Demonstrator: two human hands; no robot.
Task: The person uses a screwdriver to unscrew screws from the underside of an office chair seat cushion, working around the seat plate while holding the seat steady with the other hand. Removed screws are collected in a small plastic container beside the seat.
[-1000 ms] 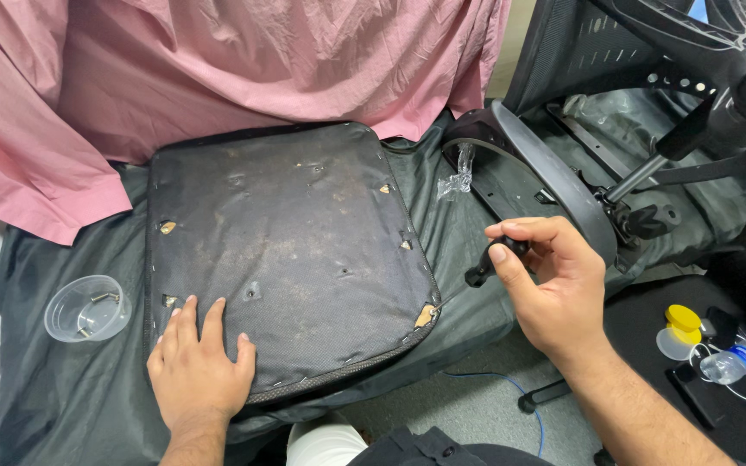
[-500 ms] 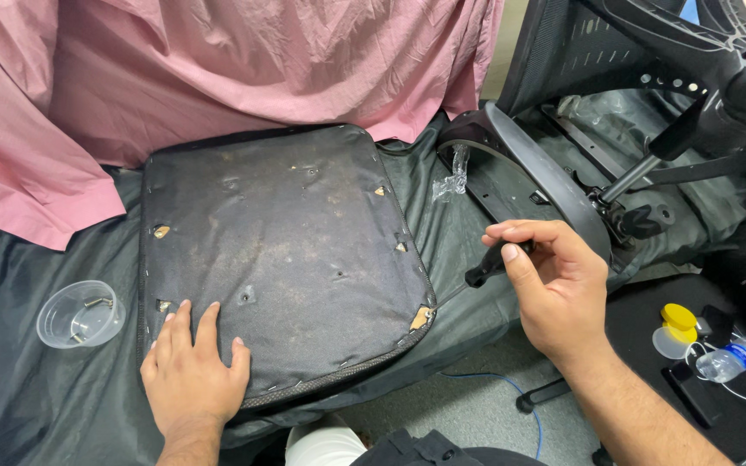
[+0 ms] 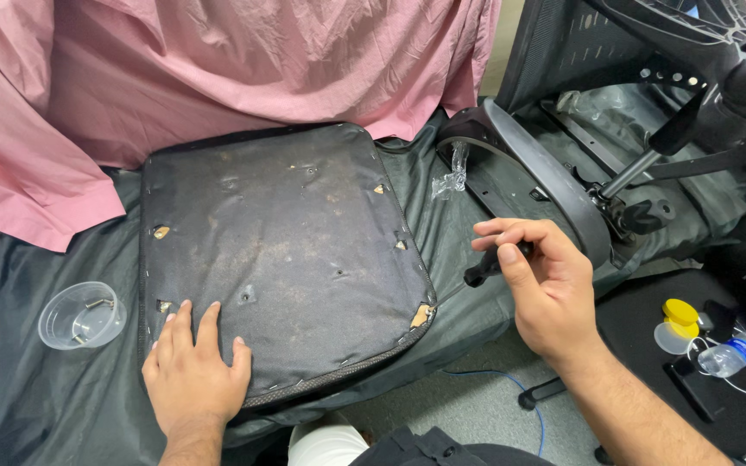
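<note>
Left hand (image 3: 193,371) unchanged, fingers flat and spread on the seat pad (image 3: 282,259) near edge, right hand (image 3: 546,289) now lifted slightly, fingers pinched on a black tool (image 3: 481,272), clear cup (image 3: 81,315) left of fingers holding small screws.

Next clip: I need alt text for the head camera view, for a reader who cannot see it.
A person's left hand presses flat on a worn black seat pad lying on a dark cloth, while the right hand pinches a small black tool. A clear plastic cup sits at left; pink fabric and chair parts lie behind.
</note>
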